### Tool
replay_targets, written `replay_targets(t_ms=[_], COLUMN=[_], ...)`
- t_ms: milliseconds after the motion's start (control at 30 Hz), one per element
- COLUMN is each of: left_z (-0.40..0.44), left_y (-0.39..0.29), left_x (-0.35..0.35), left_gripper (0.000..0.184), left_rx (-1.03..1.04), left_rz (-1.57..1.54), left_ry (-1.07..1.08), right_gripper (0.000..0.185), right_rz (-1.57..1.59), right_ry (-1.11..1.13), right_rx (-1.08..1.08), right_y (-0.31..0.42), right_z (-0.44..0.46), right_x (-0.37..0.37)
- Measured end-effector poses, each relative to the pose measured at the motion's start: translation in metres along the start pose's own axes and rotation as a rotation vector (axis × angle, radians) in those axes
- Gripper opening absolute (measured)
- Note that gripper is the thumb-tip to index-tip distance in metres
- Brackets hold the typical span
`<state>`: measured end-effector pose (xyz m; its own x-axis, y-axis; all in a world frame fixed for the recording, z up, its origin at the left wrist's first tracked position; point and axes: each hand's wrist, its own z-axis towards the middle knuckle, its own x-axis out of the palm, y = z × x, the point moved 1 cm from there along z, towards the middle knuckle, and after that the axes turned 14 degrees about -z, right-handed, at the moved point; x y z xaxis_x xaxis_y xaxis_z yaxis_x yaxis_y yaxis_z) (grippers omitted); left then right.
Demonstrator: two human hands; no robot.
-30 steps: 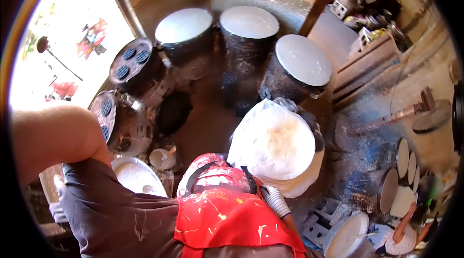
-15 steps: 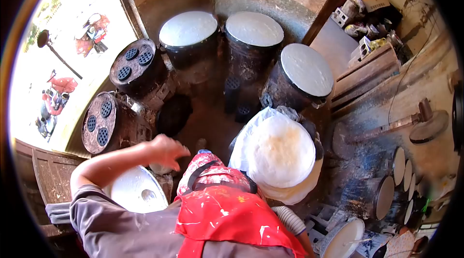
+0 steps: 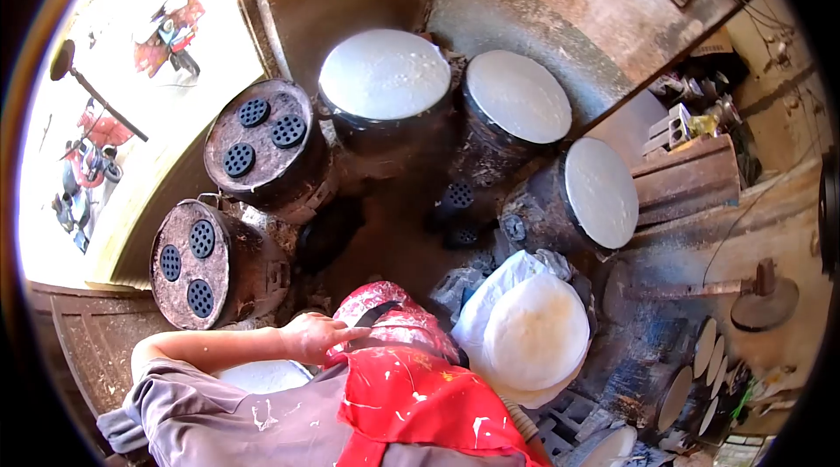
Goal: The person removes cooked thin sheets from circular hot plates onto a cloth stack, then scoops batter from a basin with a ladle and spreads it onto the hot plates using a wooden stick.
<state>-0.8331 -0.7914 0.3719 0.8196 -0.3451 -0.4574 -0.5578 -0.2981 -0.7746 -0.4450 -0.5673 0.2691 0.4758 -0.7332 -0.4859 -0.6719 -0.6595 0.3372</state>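
Note:
My left hand (image 3: 313, 337) is held low against my lap at the red patterned cloth (image 3: 389, 309). Its fingers are partly stretched out, with nothing visible in them. Only the striped sleeve (image 3: 518, 419) of my right arm shows at the red apron's (image 3: 420, 397) edge; the right hand is out of sight. Just right of my lap, a stack of thin round white sheets (image 3: 535, 327) rests on white plastic (image 3: 479, 314). Under my left forearm, a pale round surface (image 3: 262, 376) is partly covered.
Drum stoves with white-coated round tops (image 3: 385, 73) (image 3: 518, 98) (image 3: 601, 193) curve around in front. Two drums at left carry perforated black briquettes (image 3: 287, 130) (image 3: 202, 238). More drums (image 3: 674, 399) lie at right. Motorbikes (image 3: 171, 34) stand outside at left.
My left hand has come down and inward, from above the pale round surface to the cloth at my lap. The camera view has turned, so the drums appear shifted right and lower.

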Motion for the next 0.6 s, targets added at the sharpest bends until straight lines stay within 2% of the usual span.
replay_targets(t_ms=[33, 133, 167, 300, 367, 433, 467, 500, 533, 567, 600], left_z=[-0.003, -0.015, -0.018, -0.026, -0.029, -0.036, -0.037, -0.037, -0.035, -0.033, -0.031], left_y=[0.008, 0.023, 0.031, 0.046, 0.050, 0.046, 0.047, 0.047, 0.047, 0.046, 0.042], left_x=[-0.002, -0.010, -0.008, -0.001, 0.004, 0.015, 0.017, 0.022, 0.027, 0.030, 0.032], left_gripper=[0.066, 0.066, 0.067, 0.067, 0.066, 0.065, 0.064, 0.067, 0.066, 0.059, 0.052], left_rx=[0.076, 0.125, 0.068, 0.063, 0.024, -0.037, -0.090, -0.200, -0.231, -0.228, -0.225], left_rz=[0.023, -0.010, -0.006, -0.067, -0.120, -0.188, -0.241, -0.270, -0.288, -0.268, -0.247], left_ry=[-0.054, -0.153, -0.153, -0.276, -0.415, -0.524, -0.615, -0.563, -0.585, -0.667, -0.749], right_gripper=[0.019, 0.020, 0.020, 0.020, 0.021, 0.026, 0.026, 0.022, 0.021, 0.020, 0.020], right_rz=[-0.022, -0.100, -0.134, -0.273, -0.318, -0.402, -0.365, -0.371, -0.429, -0.318, -0.277], right_ry=[0.009, 0.039, 0.052, 0.082, 0.107, 0.152, 0.242, 0.224, 0.314, 0.335, 0.207], right_rx=[-0.005, -0.044, -0.068, -0.186, -0.232, -0.322, -0.520, -0.529, -0.519, -0.546, -0.765], right_y=[0.007, 0.024, 0.030, 0.051, 0.083, 0.124, 0.121, 0.137, 0.162, 0.181, 0.164], right_z=[0.004, 0.019, 0.025, 0.053, 0.052, 0.057, 0.090, 0.100, 0.114, 0.125, 0.173], right_x=[-0.009, -0.036, -0.047, -0.089, -0.130, -0.178, -0.199, -0.223, -0.250, -0.277, -0.277])
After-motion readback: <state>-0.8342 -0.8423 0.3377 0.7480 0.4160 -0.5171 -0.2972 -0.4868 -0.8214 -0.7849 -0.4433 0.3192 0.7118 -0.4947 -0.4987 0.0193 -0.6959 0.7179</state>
